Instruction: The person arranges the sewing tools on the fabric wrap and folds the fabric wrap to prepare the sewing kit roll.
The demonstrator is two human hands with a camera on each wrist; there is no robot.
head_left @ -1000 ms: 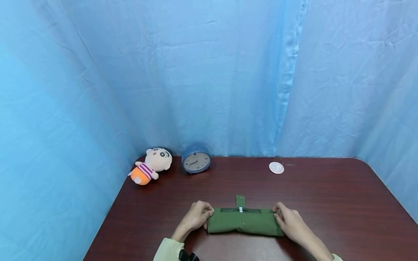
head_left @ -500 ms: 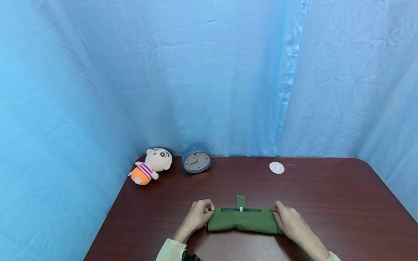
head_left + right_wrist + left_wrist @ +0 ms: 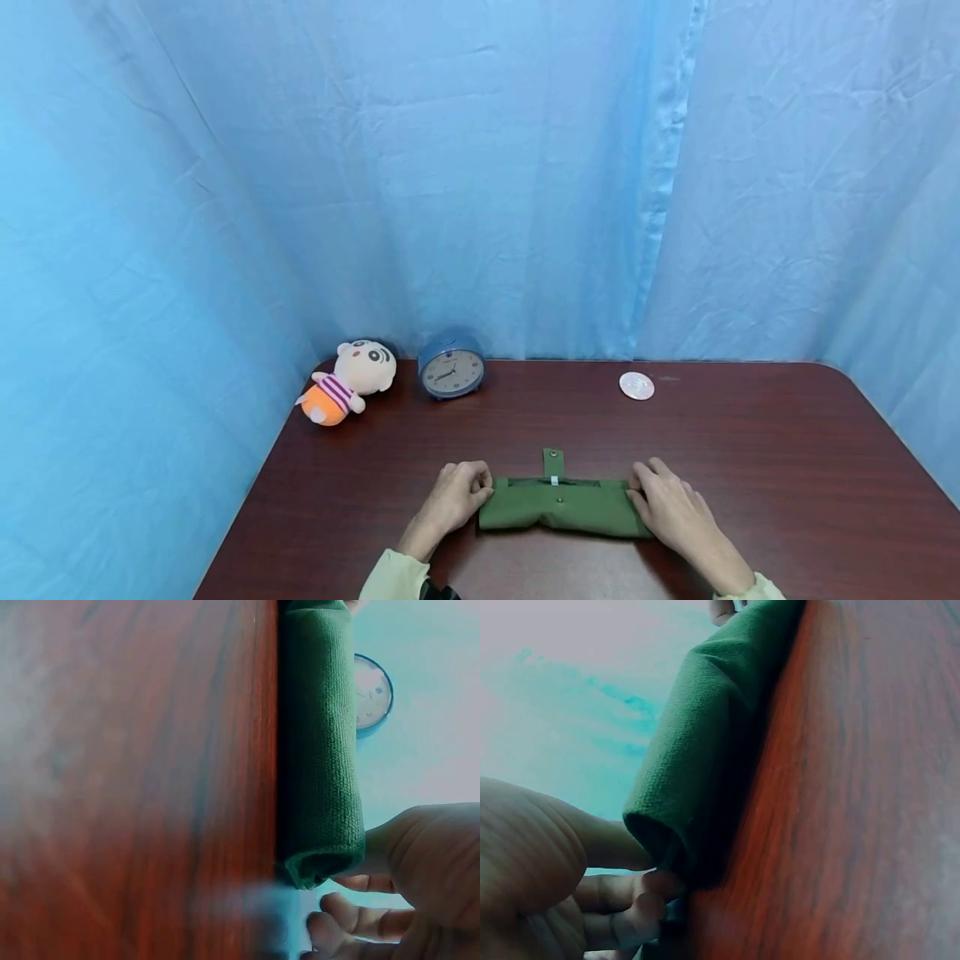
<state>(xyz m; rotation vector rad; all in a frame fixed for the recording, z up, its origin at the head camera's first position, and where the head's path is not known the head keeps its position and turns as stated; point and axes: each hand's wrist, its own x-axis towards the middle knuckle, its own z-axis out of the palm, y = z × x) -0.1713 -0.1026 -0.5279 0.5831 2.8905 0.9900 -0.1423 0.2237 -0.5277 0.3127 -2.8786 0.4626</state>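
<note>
A folded green cloth pouch (image 3: 566, 510) lies across the near part of the table, with a snap tab (image 3: 553, 462) sticking out from its far edge. A dark slit and a small white tag show along its top. My left hand (image 3: 454, 497) pinches the left end; in the left wrist view, curled fingers (image 3: 634, 904) lie at the pouch's hollow end (image 3: 664, 840). At the opposite end, my right hand (image 3: 678, 510) holds the far corner between thumb and index finger. The other right fingers (image 3: 360, 919) are bent, apart from the roll (image 3: 322, 750) in the right wrist view.
At the back left of the brown table (image 3: 750, 450) lies a plush doll (image 3: 345, 383) beside a blue alarm clock (image 3: 452, 367). A round whitish disc (image 3: 637, 386) sits near the back edge. Light blue curtains (image 3: 480, 167) hang behind and on both sides.
The pouch's near edge has drawn slightly toward its far edge, then stayed put. My right hand's fingers have lifted and spread a little, while my left hand has barely shifted.
</note>
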